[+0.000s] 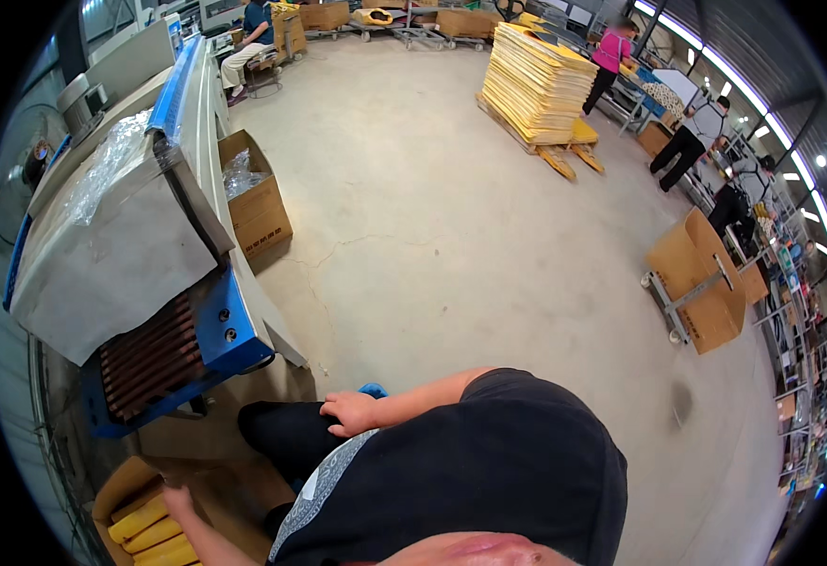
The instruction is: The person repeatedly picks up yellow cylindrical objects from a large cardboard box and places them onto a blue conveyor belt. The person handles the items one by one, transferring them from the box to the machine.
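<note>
My left hand [178,500] reaches down into an open cardboard box [229,486] at the lower left, beside several long yellow pieces [154,530]. Its fingertips are mostly hidden, so I cannot tell whether they grip a piece or only touch it. My right hand [349,413] rests on my dark-trousered leg [276,429], fingers loosely spread and holding nothing. Just beyond the box stands a blue-framed machine [234,316] with a row of dark reddish rollers [152,358], partly covered by a grey sheet [116,274].
A carton holding clear plastic [260,219] stands beside the machine. Farther off, a pallet carries a tall yellow stack [538,85]. A wheeled cart with cardboard [701,278] is at the right. Several people work along benches on the right; another sits at the far left.
</note>
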Motion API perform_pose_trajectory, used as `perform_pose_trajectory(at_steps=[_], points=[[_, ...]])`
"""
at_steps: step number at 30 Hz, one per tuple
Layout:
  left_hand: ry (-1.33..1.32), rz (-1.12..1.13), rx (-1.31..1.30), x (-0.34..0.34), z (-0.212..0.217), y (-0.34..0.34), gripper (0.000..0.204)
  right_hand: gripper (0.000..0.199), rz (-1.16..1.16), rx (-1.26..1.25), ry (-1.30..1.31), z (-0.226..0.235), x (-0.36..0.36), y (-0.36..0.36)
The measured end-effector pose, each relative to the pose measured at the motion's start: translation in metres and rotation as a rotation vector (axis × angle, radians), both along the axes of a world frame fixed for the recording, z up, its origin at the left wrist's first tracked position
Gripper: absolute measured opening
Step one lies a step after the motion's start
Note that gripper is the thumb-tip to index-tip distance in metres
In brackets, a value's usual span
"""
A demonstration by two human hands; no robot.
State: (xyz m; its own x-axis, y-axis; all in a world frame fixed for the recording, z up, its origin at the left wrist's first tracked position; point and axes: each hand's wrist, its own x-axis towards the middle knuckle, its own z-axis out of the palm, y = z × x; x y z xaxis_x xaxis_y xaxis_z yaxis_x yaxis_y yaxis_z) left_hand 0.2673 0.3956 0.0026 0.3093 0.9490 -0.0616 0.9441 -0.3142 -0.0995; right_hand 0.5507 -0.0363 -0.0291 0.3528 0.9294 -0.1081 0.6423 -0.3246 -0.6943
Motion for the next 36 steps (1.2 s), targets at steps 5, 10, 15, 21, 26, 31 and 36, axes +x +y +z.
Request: perform_pose_trajectory(at_steps=[5,10,15,21,26,31,36], points=[[-0.277,0.009,-0.212,-0.008,-0.014,0.005,0.047,0.040,-0.038,0.004,0.023,0.001,-0.002,0.000],[-0.308,0.001,-0.202,-0.015,-0.017,0.003,0.048,0.038,-0.020,0.007,-0.009,-0.001,-0.002,0.002],[-0.233,0.068,-0.130,-0.006,-0.009,-0.010,0.049,0.037,-0.040,-0.007,0.005,-0.002,-0.001,0.002],[-0.232,0.095,-0.090,-0.002,-0.002,-0.021,0.049,0.036,-0.051,0.014,0.011,-0.006,-0.001,0.003],[-0.243,0.108,-0.088,-0.006,-0.007,-0.017,0.049,0.035,-0.068,0.024,0.018,-0.007,-0.002,0.003],[-0.268,0.086,-0.056,-0.008,-0.011,-0.017,0.048,0.035,-0.060,0.002,0.015,-0.004,-0.001,0.004],[-0.243,0.101,-0.092,-0.003,-0.004,-0.022,0.048,0.035,-0.076,0.000,0.021,0.002,-0.002,0.001]])
